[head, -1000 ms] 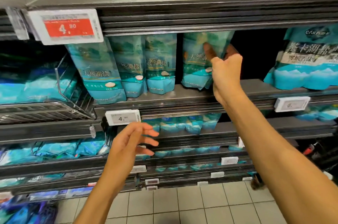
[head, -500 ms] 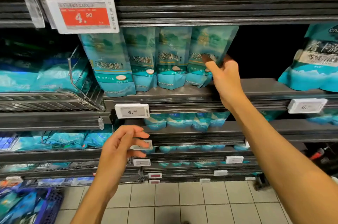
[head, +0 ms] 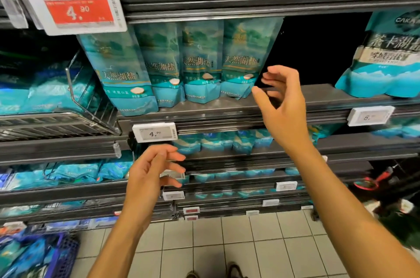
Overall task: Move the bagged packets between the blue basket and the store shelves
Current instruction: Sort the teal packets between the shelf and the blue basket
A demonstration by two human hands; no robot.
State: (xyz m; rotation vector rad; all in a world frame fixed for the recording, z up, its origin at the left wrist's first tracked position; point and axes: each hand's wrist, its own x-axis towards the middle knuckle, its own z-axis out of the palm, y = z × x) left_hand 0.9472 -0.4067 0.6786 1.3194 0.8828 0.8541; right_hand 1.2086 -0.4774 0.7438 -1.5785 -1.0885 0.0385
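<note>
Head view, store aisle. 4 teal packets stood upright in a row on the shelf, faces out; the leftmost leaned a little to the left. The rightmost packet stood at the edge of a dark gap, likely the slot to fill next.

Right hand hung just beside that packet, apart from it, fingers loosely spread and slightly curled, holding nothing. The pose read as a release: packet set upright and standing free on its own base.

Left hand hovered lower, in front of the shelf edges, fingers spread and relaxed, empty; probably idle, ready to steady or fetch.

Blue basket sat on the floor at lower left, with bagged packets visible inside, so stock remained to move. Price tag on the shelf edge read 4.90. Larger bags stood further right on the same shelf.
</note>
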